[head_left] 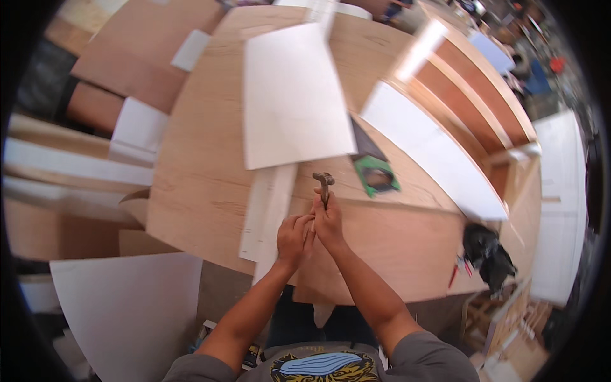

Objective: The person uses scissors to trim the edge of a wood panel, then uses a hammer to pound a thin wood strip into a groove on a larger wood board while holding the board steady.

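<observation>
My right hand (328, 224) grips a hammer (324, 179) by its handle, the metal head standing up above the fist. Pressed close beside it is my left hand (294, 239), its fingers curled inward; whatever they pinch, if anything, is hidden. Both hands are over the near part of a wooden worktable (203, 140). Beneath and left of them run long white strips (272, 216). Beyond the hammer lies a white panel (296, 95) across those strips. A handsaw with a green handle (366, 178) rests to the right, its dark blade partly under the panel.
On the right stands a wooden frame (474, 95) with a white board (433, 149) along its side. A black plastic bag (489, 254) and a red-handled tool (454, 274) lie at the near right. Brown boards (137, 57) and a white sheet (130, 305) flank the table's left.
</observation>
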Demonstrator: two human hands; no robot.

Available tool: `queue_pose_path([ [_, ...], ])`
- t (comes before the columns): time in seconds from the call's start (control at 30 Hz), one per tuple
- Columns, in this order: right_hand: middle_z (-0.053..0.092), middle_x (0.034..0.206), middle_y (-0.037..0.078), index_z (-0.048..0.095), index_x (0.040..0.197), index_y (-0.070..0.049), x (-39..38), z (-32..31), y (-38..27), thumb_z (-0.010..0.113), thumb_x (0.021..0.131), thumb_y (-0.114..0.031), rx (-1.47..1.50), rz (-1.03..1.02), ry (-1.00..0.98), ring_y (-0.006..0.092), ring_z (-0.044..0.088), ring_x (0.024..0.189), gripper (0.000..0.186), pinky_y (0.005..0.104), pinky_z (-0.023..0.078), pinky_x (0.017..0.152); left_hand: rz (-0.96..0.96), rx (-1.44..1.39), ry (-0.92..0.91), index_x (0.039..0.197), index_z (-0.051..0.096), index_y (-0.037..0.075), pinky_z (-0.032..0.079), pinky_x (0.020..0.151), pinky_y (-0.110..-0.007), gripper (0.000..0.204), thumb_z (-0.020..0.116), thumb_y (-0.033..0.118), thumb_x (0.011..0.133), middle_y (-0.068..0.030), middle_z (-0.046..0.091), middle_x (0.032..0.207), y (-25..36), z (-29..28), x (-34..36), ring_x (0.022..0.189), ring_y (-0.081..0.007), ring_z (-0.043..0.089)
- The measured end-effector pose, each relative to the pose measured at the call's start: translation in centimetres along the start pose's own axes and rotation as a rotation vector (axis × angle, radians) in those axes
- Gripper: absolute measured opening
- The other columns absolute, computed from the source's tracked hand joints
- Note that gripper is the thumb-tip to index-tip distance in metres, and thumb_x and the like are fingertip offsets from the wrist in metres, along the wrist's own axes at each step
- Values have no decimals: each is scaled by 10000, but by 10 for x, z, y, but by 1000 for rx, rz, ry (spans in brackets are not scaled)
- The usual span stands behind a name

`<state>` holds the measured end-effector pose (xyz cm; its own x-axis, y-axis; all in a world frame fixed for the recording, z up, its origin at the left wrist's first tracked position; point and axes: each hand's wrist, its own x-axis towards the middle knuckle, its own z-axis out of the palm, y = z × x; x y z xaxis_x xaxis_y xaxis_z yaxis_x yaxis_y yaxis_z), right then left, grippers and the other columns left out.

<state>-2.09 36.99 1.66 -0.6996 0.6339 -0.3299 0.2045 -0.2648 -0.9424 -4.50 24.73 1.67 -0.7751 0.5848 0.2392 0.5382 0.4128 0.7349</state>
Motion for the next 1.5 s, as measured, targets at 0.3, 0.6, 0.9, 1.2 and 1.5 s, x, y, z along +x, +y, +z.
queue_pose_path([
  [0.3, 595, 820, 107, 589, 1233, 5, -111, -297, 25, 622, 1037, -169, -510, -8, 470, 169, 571, 742, 263, 364, 484, 682, 329, 137, -155, 1263, 674, 79, 438, 1083, -479, 337, 713, 199, 950, -152, 664, 1303, 149, 196, -31, 1266, -385, 577],
  [0.6, 700, 914, 223, 577, 1348, -8, -138, -407, 50, 625, 1027, -145, -500, 56, 627, 365, 694, 804, 351, 451, 535, 748, 287, -26, -190, 1205, 729, 116, 464, 1002, -501, 354, 785, 278, 895, -73, 704, 1180, 198, 347, -4, 1139, -330, 605],
  [0.9, 717, 1008, 249, 581, 1365, 9, -110, -425, 34, 608, 1040, -141, -459, -30, 543, 389, 720, 903, 359, 470, 543, 789, 305, 153, -47, 924, 804, 220, 465, 832, -416, 152, 832, 326, 819, 31, 691, 991, 211, 382, 10, 974, -250, 594],
  [1.2, 696, 1180, 295, 584, 1398, 22, -85, -423, 46, 595, 1040, -123, -543, -200, 520, 438, 701, 1056, 386, 479, 549, 891, 303, 182, -104, 863, 804, 232, 474, 847, -411, 90, 838, 283, 798, 41, 687, 1008, 205, 384, 12, 988, -250, 591],
  [1.5, 682, 1133, 329, 566, 1411, 41, -88, -420, 40, 578, 1048, -122, -597, -162, 507, 482, 692, 1001, 398, 501, 547, 846, 296, 195, -113, 850, 809, 230, 472, 837, -406, 81, 835, 300, 819, 54, 689, 998, 206, 383, 13, 979, -248, 587],
])
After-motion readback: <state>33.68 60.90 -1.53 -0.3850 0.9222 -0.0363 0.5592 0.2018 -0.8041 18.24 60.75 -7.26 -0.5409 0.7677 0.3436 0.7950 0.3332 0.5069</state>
